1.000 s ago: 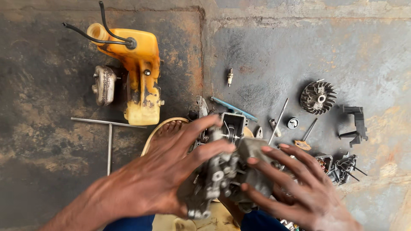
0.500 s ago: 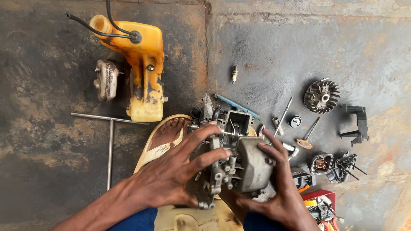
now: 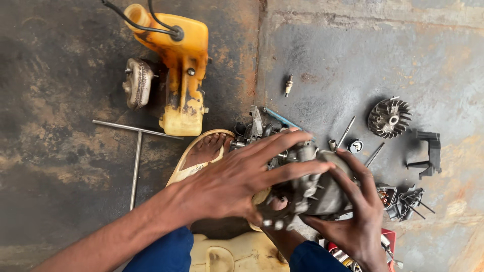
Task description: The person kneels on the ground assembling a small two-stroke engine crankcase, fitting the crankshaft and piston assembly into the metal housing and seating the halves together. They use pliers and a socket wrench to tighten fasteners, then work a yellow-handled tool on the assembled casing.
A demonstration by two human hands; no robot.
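Two bare hands clasp a grey metal engine block between them, low over the stained concrete floor. The left hand lies across the block's top and near side with fingers spread and pressed flat, so it covers more of the block; the right hand cups the far side from below, fingers curled up around the casing. The block's long axis runs roughly from hand to hand, tilted a little. Just beyond the block's left end a sandalled foot rests on the floor. Farther that way lie a T-shaped wrench and a yellow fuel tank. Above the block sits a small spark plug; to its right, well apart, a finned flywheel and a black bracket.
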